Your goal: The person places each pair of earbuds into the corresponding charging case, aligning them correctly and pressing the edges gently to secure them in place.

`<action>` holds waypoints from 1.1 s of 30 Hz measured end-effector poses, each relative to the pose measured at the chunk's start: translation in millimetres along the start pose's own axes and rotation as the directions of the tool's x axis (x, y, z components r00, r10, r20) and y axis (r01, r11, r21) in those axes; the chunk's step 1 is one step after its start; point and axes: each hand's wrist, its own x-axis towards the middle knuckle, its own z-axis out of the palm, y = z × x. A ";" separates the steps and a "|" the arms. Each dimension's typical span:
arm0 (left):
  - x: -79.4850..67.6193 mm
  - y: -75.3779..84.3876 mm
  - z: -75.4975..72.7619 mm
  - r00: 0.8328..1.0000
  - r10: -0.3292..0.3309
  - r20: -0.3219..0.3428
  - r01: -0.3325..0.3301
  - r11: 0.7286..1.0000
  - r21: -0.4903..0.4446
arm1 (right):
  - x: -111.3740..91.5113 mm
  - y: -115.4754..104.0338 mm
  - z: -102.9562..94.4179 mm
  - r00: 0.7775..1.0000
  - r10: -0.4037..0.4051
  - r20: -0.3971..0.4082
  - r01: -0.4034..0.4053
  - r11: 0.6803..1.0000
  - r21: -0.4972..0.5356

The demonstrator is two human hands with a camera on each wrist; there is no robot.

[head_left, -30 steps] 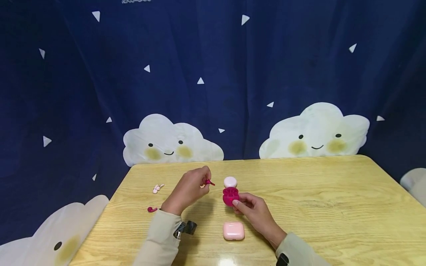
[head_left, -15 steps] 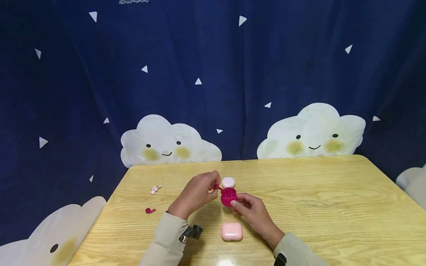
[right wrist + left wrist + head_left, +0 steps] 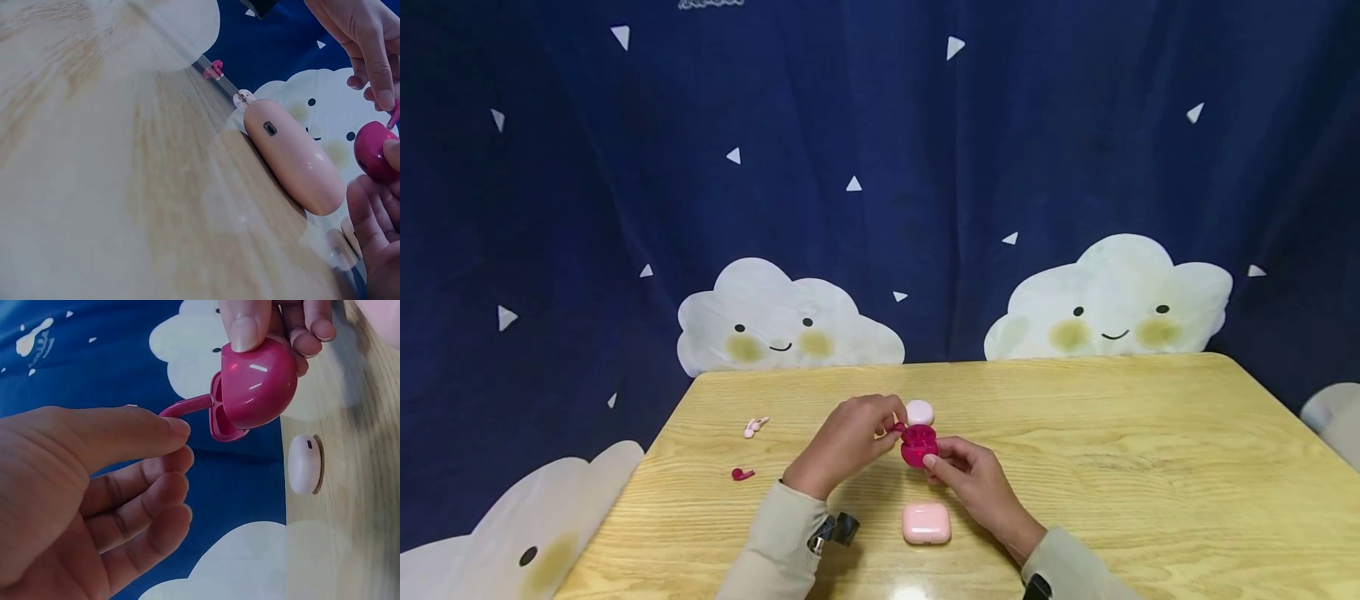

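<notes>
My right hand holds a magenta earbud case above the table, its lid open. Between thumb and forefinger, my left hand pinches a magenta earbud. In the left wrist view the earbud's stem end reaches the rim of the open earbud case; its head is mostly hidden by the thumb. The other left fingers are loosely bent below it. A second magenta earbud lies on the table at the left.
White-pink earbuds lie at the table's left. A round pale pink case sits behind the held one, and a wider pink case in front. The wooden table ends at a dark blue curtain.
My left hand has moved right with the magenta earbud, bringing it from beside the magenta case to its opening. The right hand has stayed nearly in place, holding the case.
</notes>
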 end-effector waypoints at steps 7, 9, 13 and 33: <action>0.4 0.5 2.3 1.000 0.023 -0.010 -0.023 1.000 0.012 | -0.2 0.8 -1.0 1.000 -0.001 -0.006 0.002 1.000 0.009; 0.6 0.7 2.7 1.000 0.030 -0.009 -0.030 0.999 0.011 | 0.0 0.9 -1.0 1.000 -0.003 -0.003 0.003 1.000 0.005; 1.0 0.6 5.1 0.999 0.040 -0.003 -0.040 0.999 0.006 | 0.2 1.3 -1.0 1.000 0.003 -0.004 -0.003 1.000 -0.003; 1.0 1.8 10.9 0.998 0.037 0.051 -0.038 0.999 0.018 | -0.3 0.4 -0.4 1.000 0.015 0.010 -0.015 1.000 -0.002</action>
